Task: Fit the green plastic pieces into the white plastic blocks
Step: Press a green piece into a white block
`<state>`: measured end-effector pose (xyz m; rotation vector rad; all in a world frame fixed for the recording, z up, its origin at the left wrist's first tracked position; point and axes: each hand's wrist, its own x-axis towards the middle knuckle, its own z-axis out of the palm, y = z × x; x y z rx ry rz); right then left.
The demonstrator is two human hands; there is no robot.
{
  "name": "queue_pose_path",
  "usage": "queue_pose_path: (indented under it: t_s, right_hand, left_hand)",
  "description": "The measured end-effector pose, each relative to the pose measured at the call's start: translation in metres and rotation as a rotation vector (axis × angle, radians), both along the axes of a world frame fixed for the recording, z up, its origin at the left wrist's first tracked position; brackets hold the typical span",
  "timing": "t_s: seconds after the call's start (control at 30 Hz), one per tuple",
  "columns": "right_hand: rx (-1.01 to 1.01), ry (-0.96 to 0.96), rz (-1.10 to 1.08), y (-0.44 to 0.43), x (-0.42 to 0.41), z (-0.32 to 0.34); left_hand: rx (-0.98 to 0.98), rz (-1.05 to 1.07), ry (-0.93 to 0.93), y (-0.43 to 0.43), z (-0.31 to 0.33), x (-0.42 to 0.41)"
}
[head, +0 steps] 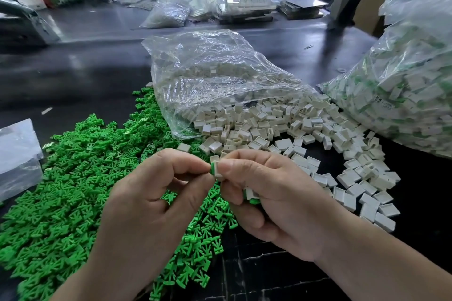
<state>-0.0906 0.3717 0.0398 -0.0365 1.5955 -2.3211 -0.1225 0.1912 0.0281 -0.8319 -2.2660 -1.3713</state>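
My right hand point(274, 200) pinches a white block point(215, 166) with a green piece showing along its left edge. More white and green parts point(252, 195) sit in that hand's palm under the curled fingers. My left hand point(156, 193) meets it from the left, thumb and forefinger pressing on the green edge. A wide heap of loose green pieces point(63, 186) lies below and left of my hands. Loose white blocks point(305, 137) spill from an open clear bag point(215, 76) toward the right.
A large clear bag point(411, 85) of white blocks with green in them stands at the right. A small clear bag point(17, 154) lies at the left edge. Further bags and trays point(247, 6) sit at the back of the dark table point(85, 73).
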Motion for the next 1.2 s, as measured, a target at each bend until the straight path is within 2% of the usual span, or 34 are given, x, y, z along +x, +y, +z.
queue_pose_path:
  t_s: [0.2,0.43,0.63,0.9,1.2]
  right_hand:
    - [0.106,0.003,-0.013,0.000,0.001,0.000]
    - [0.173,0.013,-0.028,-0.003,0.001,-0.002]
    - [0.268,-0.028,-0.008,-0.002,0.001,-0.001]
    - [0.236,-0.083,0.029,-0.004,0.001,0.001]
    - [0.206,-0.134,0.021,-0.003,0.001,0.002]
  left_hand:
    - [-0.110,0.069,0.012,0.007,0.015,0.009]
    - [-0.287,0.092,0.128,0.006,0.016,0.008]
    - [-0.372,0.036,0.135,0.002,0.016,0.009]
    - [-0.414,0.025,0.090,0.001,0.022,0.009]
    - [-0.445,0.063,0.134,0.001,0.017,0.008]
